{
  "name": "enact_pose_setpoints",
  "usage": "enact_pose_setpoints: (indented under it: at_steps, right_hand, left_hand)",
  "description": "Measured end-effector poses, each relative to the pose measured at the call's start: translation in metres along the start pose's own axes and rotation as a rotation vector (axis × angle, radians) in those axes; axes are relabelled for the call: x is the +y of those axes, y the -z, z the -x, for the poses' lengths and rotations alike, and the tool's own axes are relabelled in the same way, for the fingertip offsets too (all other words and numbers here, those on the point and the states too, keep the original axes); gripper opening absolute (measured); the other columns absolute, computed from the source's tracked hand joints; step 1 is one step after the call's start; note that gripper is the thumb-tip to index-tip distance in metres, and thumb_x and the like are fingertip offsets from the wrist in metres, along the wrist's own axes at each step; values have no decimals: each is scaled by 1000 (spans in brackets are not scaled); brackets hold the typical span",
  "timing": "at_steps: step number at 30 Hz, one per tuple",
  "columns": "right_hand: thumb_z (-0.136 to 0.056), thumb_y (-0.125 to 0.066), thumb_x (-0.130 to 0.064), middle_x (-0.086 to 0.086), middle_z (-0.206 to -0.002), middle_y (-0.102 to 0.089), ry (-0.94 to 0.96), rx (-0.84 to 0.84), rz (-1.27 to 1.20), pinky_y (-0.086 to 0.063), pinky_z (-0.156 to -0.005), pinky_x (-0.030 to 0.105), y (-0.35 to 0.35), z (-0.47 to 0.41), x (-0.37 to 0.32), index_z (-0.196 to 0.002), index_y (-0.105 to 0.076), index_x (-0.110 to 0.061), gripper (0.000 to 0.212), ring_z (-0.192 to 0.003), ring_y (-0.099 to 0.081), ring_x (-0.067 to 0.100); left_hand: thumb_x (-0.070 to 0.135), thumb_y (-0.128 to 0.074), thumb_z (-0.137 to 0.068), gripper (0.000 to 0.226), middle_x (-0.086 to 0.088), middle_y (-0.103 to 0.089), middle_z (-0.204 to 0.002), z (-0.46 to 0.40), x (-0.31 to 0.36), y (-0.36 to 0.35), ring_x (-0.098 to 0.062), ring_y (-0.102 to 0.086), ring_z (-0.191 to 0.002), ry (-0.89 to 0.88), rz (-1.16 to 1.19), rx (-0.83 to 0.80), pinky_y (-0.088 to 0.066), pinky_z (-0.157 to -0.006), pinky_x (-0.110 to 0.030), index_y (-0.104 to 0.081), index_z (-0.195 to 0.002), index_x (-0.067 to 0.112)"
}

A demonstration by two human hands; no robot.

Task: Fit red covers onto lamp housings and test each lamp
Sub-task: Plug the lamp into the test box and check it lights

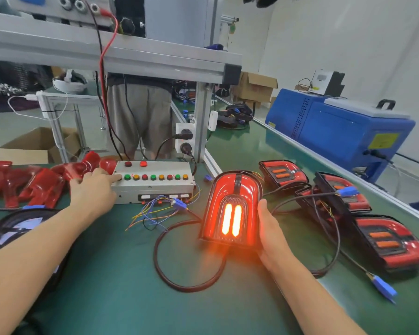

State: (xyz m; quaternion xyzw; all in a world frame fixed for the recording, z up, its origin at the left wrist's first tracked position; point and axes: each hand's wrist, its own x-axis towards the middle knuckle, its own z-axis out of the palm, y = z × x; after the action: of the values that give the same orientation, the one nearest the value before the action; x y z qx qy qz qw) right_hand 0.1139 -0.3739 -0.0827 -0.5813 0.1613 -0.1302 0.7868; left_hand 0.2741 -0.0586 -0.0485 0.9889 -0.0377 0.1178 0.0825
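On the green desk (121, 274) the lamp (232, 209) stood tilted, two bars glowing orange-red; the right hand (273, 235) cupped its side, the left hand (94, 187) pressed the button box (155, 187), forefinger extended.

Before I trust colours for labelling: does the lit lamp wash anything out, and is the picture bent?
Head view: the lit lamp blows out its two bars to near white and casts orange glow on the right hand and green mat; wide-angle bending curves the frame beam.
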Motion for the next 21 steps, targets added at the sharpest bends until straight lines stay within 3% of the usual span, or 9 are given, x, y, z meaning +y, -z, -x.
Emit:
enact_pose_setpoints:
  at_steps: [9, 12, 14, 18, 21]
  right_hand:
    - [-79, -44, -64, 0, -100, -76, 1, -38, 5, -58, -59, 27, 4, -1, 0, -122, -60, -21, 63, -90, -73, 19]
    - [-86, -40, -61, 1, -104, -75, 6, -60, 19, -58, -61, 24, 5, -1, 0, -124, -59, -19, 60, -93, -73, 18]
    - [-86, -41, -60, 4, -108, -74, 24, -82, 19, -59, -66, 26, 5, 1, 0, -126, -59, -16, 62, -98, -71, 20]
    - [-86, -41, -58, 4, -108, -74, 42, -97, 22, -59, -66, 26, 5, 3, -1, -124, -59, -17, 59, -99, -71, 20]
    - [-86, -41, -59, 4, -109, -74, 41, -101, 27, -59, -67, 27, 6, 3, -1, -125, -58, -18, 59, -100, -71, 21]
  left_hand:
    - [18, -48, -89, 46, -3, -44, -139, 2, 12, 12, -26, -33, -129, 6, -125, 10, -16, -110, -48, -53, -130, 36]
    - [17, -46, -92, 36, -4, -48, -138, -4, 41, 16, -26, -33, -132, 17, 36, 57, -11, -112, -49, -61, -123, 25]
    - [20, -43, -94, 39, -3, -42, -143, -2, 71, 9, -22, -28, -136, -61, 113, 25, -6, -113, -52, -54, -130, 25]
    - [46, -32, -96, 52, -3, -9, -159, 7, 122, -12, -28, -2, -146, -157, 89, -166, 3, -112, -60, -24, -147, 39]
    - [59, -36, -90, 60, -5, -3, -160, 11, 131, -22, -34, 4, -145, -147, 116, -218, 9, -109, -63, -22, -146, 42]
